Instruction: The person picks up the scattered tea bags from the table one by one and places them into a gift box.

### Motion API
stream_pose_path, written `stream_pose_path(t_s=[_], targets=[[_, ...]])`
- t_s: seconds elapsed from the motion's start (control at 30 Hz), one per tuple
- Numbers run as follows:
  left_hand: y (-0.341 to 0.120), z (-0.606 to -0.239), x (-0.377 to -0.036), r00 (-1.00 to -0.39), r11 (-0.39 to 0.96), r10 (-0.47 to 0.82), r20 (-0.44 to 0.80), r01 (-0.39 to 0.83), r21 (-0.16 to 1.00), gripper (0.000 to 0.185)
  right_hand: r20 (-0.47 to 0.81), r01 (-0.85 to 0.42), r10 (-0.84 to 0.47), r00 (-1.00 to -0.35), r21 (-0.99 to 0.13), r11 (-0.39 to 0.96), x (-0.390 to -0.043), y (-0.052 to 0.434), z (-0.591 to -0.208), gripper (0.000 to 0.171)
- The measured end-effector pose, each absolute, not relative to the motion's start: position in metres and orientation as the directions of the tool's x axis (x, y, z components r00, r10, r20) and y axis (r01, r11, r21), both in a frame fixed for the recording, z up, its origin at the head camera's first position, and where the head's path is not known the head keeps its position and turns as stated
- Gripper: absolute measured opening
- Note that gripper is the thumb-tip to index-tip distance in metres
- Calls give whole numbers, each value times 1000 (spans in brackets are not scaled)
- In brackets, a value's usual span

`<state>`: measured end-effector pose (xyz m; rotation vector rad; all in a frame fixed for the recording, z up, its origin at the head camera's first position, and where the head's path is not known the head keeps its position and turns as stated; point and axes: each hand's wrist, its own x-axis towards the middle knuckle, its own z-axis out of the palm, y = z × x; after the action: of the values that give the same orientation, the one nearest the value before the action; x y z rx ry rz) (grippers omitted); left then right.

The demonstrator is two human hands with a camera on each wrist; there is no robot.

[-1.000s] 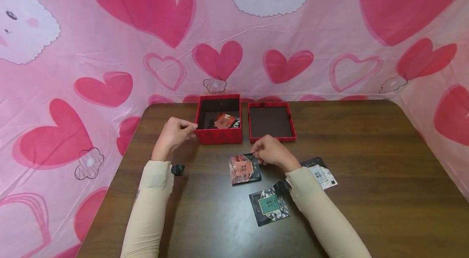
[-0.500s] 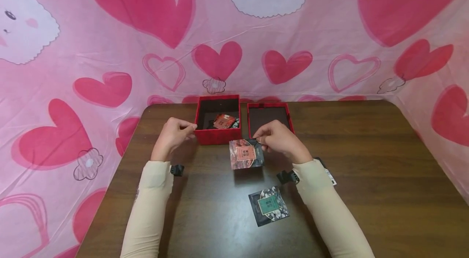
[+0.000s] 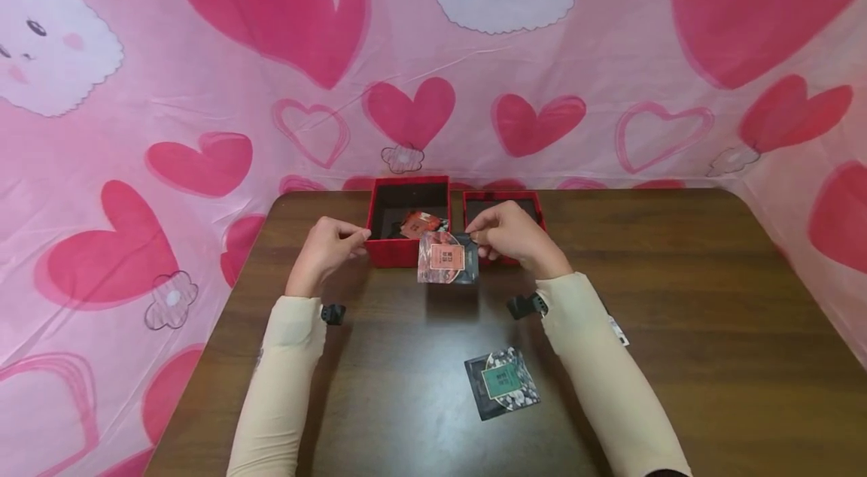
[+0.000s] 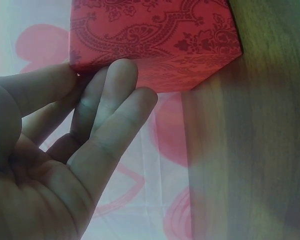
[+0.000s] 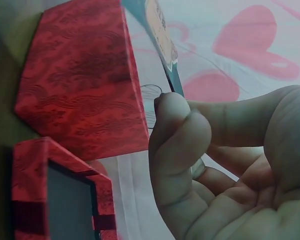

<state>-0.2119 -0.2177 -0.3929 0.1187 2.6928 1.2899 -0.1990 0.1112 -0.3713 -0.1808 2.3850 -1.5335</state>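
Observation:
My right hand (image 3: 489,238) pinches a red-patterned flat packet (image 3: 447,257) by its right edge and holds it in the air just in front of the open red box (image 3: 400,253). In the right wrist view thumb and forefinger (image 5: 176,116) clamp the packet (image 5: 161,31) edge-on, beside the box (image 5: 80,90). My left hand (image 3: 352,238) rests against the box's front left corner. Its thumb and nearly straight fingers (image 4: 115,82) touch the patterned wall (image 4: 155,40). Other packets (image 3: 421,223) lie inside the box.
The red lid (image 3: 527,199) lies upturned right of the box, partly behind my right hand, and shows in the right wrist view too (image 5: 60,195). A green-labelled dark packet (image 3: 501,383) lies on the brown table (image 3: 711,326). Another packet (image 3: 618,330) peeks from behind my right forearm. Pink heart cloth surrounds the table.
My right hand lifted the red-patterned packet off the table and carried it forward toward the box. The left hand stayed at the box corner.

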Motion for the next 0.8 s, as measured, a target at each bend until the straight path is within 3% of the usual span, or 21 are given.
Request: stream_pose_path(t_s=[0.5, 0.8], targets=[[-218, -395, -213, -987, 616, 114, -112, -18, 787, 28, -146, 90, -161, -976, -946, 311, -251, 76, -355, 18], [-219, -393, -215, -984, 648, 129, -124, -10, 761, 30, -114, 79, -99, -989, -950, 301, -263, 61, -357, 18]])
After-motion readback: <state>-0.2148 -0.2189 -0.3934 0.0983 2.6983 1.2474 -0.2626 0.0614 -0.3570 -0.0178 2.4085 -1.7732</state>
